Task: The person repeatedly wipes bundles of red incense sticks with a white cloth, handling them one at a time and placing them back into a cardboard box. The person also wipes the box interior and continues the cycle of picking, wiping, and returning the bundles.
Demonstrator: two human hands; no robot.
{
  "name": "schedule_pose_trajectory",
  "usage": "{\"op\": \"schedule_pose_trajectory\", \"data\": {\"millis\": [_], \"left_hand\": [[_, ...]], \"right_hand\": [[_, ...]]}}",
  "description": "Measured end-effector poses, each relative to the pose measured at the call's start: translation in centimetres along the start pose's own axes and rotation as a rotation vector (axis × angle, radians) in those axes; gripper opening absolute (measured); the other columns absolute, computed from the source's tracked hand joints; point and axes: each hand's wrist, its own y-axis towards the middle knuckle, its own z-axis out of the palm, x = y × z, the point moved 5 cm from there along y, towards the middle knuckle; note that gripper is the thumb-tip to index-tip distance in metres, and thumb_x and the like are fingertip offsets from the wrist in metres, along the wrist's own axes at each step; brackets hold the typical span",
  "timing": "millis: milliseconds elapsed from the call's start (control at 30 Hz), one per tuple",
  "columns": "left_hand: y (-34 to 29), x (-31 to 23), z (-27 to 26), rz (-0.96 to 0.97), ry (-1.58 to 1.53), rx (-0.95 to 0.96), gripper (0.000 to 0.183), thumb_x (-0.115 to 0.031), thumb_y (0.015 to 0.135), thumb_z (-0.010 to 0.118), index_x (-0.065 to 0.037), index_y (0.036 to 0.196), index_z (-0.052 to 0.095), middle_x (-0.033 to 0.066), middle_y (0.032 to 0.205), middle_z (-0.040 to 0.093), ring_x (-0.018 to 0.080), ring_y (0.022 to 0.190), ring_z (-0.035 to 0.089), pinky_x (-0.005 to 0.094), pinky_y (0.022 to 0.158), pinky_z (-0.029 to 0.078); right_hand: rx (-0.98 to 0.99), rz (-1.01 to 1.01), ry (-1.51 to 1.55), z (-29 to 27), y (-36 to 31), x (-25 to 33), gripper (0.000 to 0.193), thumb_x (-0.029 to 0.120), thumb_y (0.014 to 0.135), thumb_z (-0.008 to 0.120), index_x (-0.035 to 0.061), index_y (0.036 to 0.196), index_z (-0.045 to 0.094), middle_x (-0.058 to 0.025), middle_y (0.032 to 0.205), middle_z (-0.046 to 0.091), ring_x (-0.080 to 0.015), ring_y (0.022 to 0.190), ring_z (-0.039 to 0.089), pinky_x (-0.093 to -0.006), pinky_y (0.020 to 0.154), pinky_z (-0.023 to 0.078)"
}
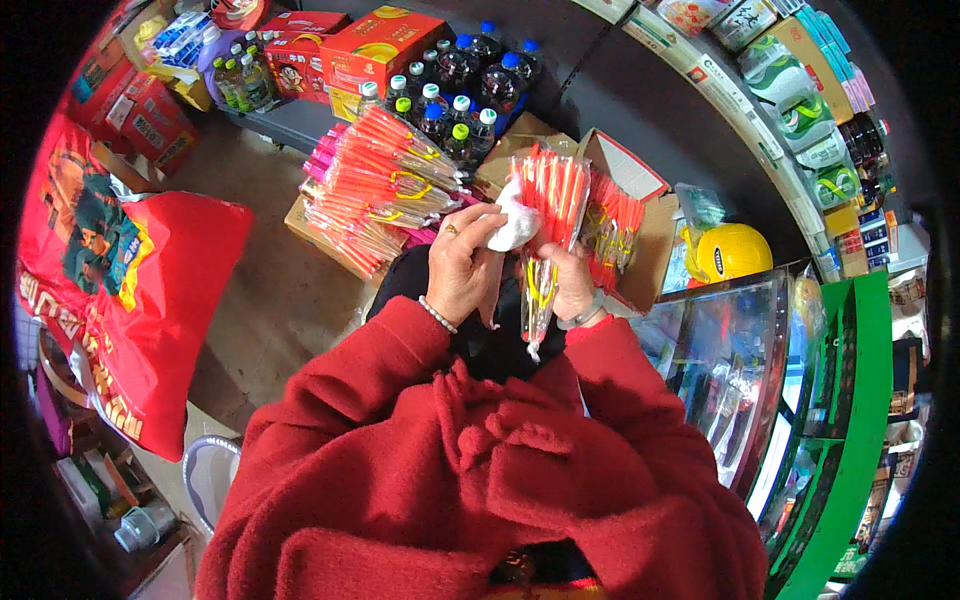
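Note:
My left hand (463, 268) pinches a crumpled white cloth (515, 218) and presses it against the upper left side of a clear packet of red sticks (556, 190). My right hand (573, 284) grips that packet around its lower half, where a yellow tie shows through the plastic. The packet stands nearly upright before me, its gathered white end hanging down. To the left, a pile of similar red-stick packets (378, 180) lies fanned out on a cardboard box (312, 236). More red-stick packets (613, 225) sit in an open cardboard carton (655, 245) just beyond my right hand.
Several bottles (470, 85) with dark drinks stand behind the pile, beside red gift boxes (385, 45). A large red bag (190, 290) stands at the left. At the right are a yellow hard hat (732, 252), a glass display case (735, 350) and a green-framed shelf (850, 400).

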Motion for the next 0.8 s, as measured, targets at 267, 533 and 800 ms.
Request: {"op": "schedule_pose_trajectory", "data": {"millis": [267, 533, 800], "left_hand": [[-1.2, -3.5, 2.5, 0.198, 0.198, 0.302, 0.040, -0.006, 0.066, 0.067, -0.009, 0.106, 0.068, 0.0055, 0.113, 0.065, 0.0301, 0.102, 0.062, 0.0379, 0.083, 0.055], [-1.3, -4.2, 2.1, 0.248, 0.123, 0.437, 0.036, -0.013, 0.060, 0.070, -0.008, 0.097, 0.070, 0.0047, 0.108, 0.066, 0.0280, 0.098, 0.062, 0.0365, 0.082, 0.054], [-2.5, -3.8, 2.1, 0.243, 0.113, 0.520, 0.031, -0.006, 0.063, 0.065, -0.008, 0.093, 0.069, 0.0061, 0.104, 0.066, 0.0291, 0.096, 0.063, 0.0386, 0.079, 0.053]], "right_hand": [[0.081, -0.049, 0.243, -0.4, 1.4, 0.4, 0.076, 0.066, 0.091, 0.050, 0.0060, 0.138, 0.043, -0.0129, 0.113, 0.062, -0.0281, 0.103, 0.063, -0.0417, 0.088, 0.054], [-0.001, -0.090, 0.128, -0.1, 1.8, 0.9, 0.080, 0.072, 0.093, 0.031, 0.0035, 0.131, 0.049, -0.0120, 0.109, 0.063, -0.0252, 0.099, 0.062, -0.0380, 0.083, 0.054], [-0.089, 0.029, 0.175, -0.6, 1.0, 1.1, 0.083, 0.077, 0.090, 0.032, 0.0091, 0.134, 0.048, -0.0128, 0.112, 0.063, -0.0271, 0.093, 0.065, -0.0428, 0.080, 0.056]]}}
